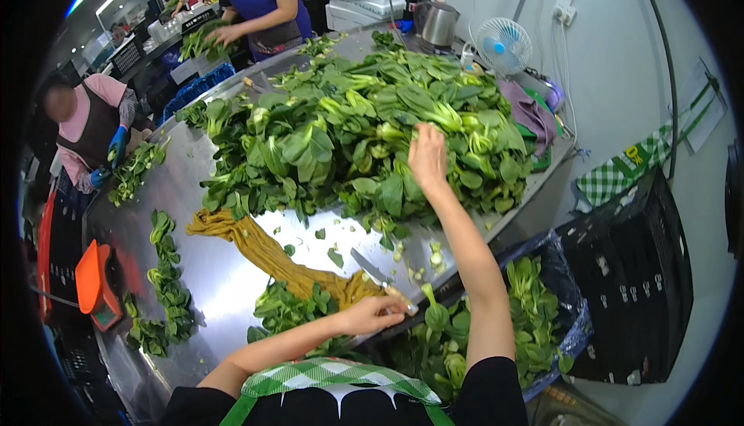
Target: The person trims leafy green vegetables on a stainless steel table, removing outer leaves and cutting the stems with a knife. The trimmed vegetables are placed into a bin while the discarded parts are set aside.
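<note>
A large heap of leafy bok choy (325, 135) covers the far half of a steel table (221, 275). My right hand (429, 155) reaches into the heap's near right side, its fingertips at a pale stem; whether they grip it is unclear. By the table's near edge, my left hand (375, 314) is beside the wooden handle of a knife (372, 269), fingers curled; its hold is unclear. The knife's blade points away to the left. A twisted mustard-yellow cloth (279, 257) lies left of the knife, with a smaller greens pile (296, 310) near my left forearm. Cut stem ends (436, 254) lie around.
A lined crate of greens (529, 310) stands below the near edge, beside black crates (633, 286). An orange-topped scale (93, 278) is at left. One co-worker (87, 123) handles greens at left, another (261, 13) beyond. A fan (503, 47) and kettle (439, 23) stand behind.
</note>
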Demonstrator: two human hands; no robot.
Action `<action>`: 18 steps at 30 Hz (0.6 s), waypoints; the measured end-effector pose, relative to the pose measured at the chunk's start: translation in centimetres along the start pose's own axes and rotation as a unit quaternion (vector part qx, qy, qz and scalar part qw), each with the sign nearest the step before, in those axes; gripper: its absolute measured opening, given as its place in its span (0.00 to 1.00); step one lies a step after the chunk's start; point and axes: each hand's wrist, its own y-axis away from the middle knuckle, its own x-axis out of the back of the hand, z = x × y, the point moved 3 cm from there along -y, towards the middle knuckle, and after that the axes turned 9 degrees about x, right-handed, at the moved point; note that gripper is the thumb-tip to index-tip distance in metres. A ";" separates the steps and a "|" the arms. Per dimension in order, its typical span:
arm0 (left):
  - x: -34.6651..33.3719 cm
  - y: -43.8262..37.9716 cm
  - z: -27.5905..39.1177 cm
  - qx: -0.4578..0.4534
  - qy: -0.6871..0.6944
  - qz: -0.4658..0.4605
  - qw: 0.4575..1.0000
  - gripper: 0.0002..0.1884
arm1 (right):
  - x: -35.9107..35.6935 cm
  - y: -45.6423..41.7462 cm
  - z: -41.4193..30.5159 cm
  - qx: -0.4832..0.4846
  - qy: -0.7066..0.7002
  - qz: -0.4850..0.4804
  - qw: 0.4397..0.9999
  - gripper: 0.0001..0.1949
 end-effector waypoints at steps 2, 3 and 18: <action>1.1 0.8 -0.5 0.043 0.039 -0.005 0.998 0.15 | -0.6 -4.2 2.0 -0.062 0.130 -0.014 0.989 0.16; 1.6 1.0 -0.7 0.039 0.056 0.004 0.998 0.16 | -0.8 -5.6 3.4 -0.110 0.187 -0.040 0.975 0.17; 2.0 0.1 -4.0 0.068 0.086 0.035 0.993 0.15 | 4.1 -2.7 5.5 0.015 0.092 -0.076 0.993 0.23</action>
